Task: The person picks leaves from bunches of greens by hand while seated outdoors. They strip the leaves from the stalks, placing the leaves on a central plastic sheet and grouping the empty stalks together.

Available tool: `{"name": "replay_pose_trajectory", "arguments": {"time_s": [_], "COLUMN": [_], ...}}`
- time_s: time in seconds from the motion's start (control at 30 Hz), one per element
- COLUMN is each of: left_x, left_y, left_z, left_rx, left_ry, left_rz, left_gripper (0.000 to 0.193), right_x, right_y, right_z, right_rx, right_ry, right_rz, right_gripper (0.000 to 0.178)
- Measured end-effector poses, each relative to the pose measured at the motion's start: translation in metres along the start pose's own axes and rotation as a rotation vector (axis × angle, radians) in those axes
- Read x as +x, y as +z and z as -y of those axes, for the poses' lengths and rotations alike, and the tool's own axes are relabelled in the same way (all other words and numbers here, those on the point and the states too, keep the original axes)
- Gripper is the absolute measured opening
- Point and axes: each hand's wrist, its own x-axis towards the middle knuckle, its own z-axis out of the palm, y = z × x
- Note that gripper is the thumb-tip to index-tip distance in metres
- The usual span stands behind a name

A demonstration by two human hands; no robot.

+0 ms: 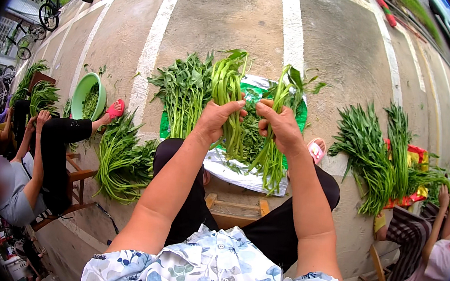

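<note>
My left hand (219, 120) is closed around a thick bunch of long-stemmed leafy greens (227, 82), its stems standing up past my thumb and trailing below. Level with it and a little apart, my right hand (283, 127) grips a thinner bunch of greens (271, 165), with leaves above the fist and stems hanging below. Both hands are over a green and white plastic sack (245, 180) spread on the ground. Loose leaves and short pieces (251, 135) lie on the sack between my hands. An upright-looking heap of greens (183, 88) covers the sack's left side.
Further left are another heap of greens (120, 156) and a light green basin (82, 91) holding leaves. A person (20, 184) sits there handling greens. At right, greens (373, 152) lie on a red and yellow sack (417, 157) beside another seated person (438, 265).
</note>
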Motion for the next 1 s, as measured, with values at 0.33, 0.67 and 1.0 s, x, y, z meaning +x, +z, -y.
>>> {"name": "replay_pose_trajectory", "arguments": {"time_s": [0.33,0.67,1.0], "left_x": [-0.004,-0.002,0.003], "left_y": [0.005,-0.003,-0.023], "left_z": [0.001,0.001,-0.003], "left_rx": [-0.085,0.092,-0.018], "left_ry": [-0.043,-0.059,-0.025], "left_rz": [0.135,-0.097,-0.237], "left_gripper": [0.031,0.023,0.021], "right_x": [0.007,0.006,-0.013], "right_y": [0.007,-0.016,-0.071], "right_z": [-0.011,0.012,0.045], "right_rx": [-0.163,0.116,0.813], "right_ry": [-0.008,-0.032,-0.414], "right_rz": [0.155,0.068,0.041], "right_gripper": [0.027,0.014,0.015]}}
